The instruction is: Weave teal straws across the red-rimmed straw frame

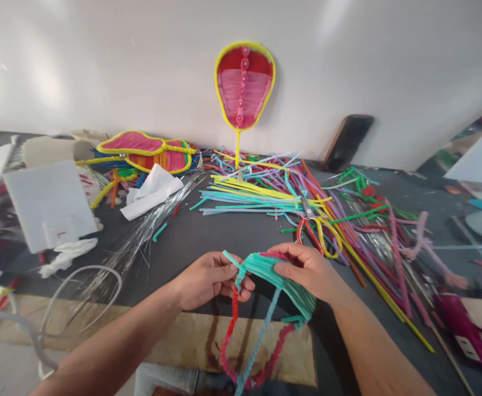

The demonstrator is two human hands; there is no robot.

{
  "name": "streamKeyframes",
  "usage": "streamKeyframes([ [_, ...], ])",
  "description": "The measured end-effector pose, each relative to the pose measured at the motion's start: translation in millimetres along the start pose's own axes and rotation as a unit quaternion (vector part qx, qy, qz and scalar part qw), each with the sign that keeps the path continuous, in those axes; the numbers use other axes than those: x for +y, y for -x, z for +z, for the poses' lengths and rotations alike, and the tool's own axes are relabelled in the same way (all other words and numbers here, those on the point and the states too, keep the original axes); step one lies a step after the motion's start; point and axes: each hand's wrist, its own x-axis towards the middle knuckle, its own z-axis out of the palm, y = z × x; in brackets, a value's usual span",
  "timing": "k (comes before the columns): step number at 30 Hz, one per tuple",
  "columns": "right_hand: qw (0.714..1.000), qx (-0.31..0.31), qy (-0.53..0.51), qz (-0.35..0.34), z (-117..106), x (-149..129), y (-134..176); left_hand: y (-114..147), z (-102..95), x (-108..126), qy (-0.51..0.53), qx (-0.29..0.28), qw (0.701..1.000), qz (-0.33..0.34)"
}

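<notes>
Gripping a partly wrapped chenille-stem frame (261,329), the two hands are slightly apart over the near part of the desk (208,234). The left hand (218,279) pinches a teal stem (230,257) at the frame's left end; the right hand (304,269) clasps the teal-wrapped band (297,291), thumb on top. Below the hands hang the frame's red loop (225,355) and light blue spine (250,356). Just beyond the right hand lie scissors (307,209) with red and yellow handles. Straight ahead of both hands, a yellow-rimmed pink paddle (256,88) stands upright before a white panel (142,66). Beyond the left hand lie thin metal wires (131,247) and folded white paper (155,193).
</notes>
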Motion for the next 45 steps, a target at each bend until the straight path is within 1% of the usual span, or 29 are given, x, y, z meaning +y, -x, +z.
streamKeyframes([
  [3, 1.0, 0.003, 0.005, -0.025, 2.2, 5.3, -0.1, 0.0, -1.0, -1.5, 0.016, -0.031, 0.999, -0.019],
  [6, 0.997, 0.029, -0.012, -0.074, 4.0, 12.7, -2.8, 0.3, -1.6, -2.9, 0.019, -0.063, 0.998, -0.02],
  [9, 0.99, 0.081, -0.025, -0.112, 2.8, 18.2, -7.1, 2.3, -2.1, -2.6, 0.022, -0.088, 0.996, -0.007],
  [12, 0.982, 0.148, -0.016, -0.117, 0.0, 18.3, -10.3, 5.5, -2.2, -0.4, 0.019, -0.106, 0.994, 0.006],
  [14, 0.973, 0.196, -0.011, -0.121, -1.9, 16.3, -11.0, 7.3, -2.7, 1.5, 0.021, -0.102, 0.994, 0.025],
  [18, 0.95, 0.277, -0.016, -0.142, -8.8, 13.7, -9.9, 6.6, -7.2, 4.7, 0.022, -0.059, 0.996, 0.067],
  [21, 0.928, 0.328, -0.059, -0.168, -17.7, 12.3, -6.6, 2.7, -13.1, 6.1, 0.02, -0.035, 0.996, 0.081],
  [23, 0.916, 0.346, -0.096, -0.177, -23.7, 9.1, -2.2, 0.2, -16.5, 6.6, 0.022, -0.029, 0.996, 0.084],
  [25, 0.917, 0.341, -0.113, -0.172, -28.8, 3.9, 4.3, -1.1, -18.7, 7.1, 0.021, -0.03, 0.996, 0.082],
  [29, 0.931, 0.314, -0.089, -0.162, -37.1, -3.4, 19.8, -1.7, -21.2, 7.8, 0.017, -0.035, 0.995, 0.089],
  [33, 0.937, 0.311, -0.065, -0.149, -44.5, 3.2, 30.7, -2.6, -24.8, 10.5, 0.005, -0.041, 0.995, 0.094],
  [36, 0.938, 0.317, -0.051, -0.128, -47.6, 12.2, 36.3, -1.8, -25.5, 15.0, -0.029, -0.031, 0.995, 0.087],
  [38, 0.941, 0.316, -0.039, -0.115, -47.9, 16.9, 40.0, -0.1, -24.1, 18.6, -0.054, -0.012, 0.996, 0.076],
  [40, 0.946, 0.307, -0.025, -0.1, -47.2, 20.0, 44.1, 1.7, -22.3, 21.7, -0.08, 0.019, 0.995, 0.062],
  [43, 0.953, 0.291, -0.011, -0.082, -45.2, 22.9, 49.9, 2.4, -20.9, 23.9, -0.128, 0.07, 0.988, 0.048],
  [45, 0.957, 0.282, -0.005, -0.075, -43.3, 24.4, 52.5, 1.6, -20.7, 23.9, -0.155, 0.091, 0.983, 0.045],
])
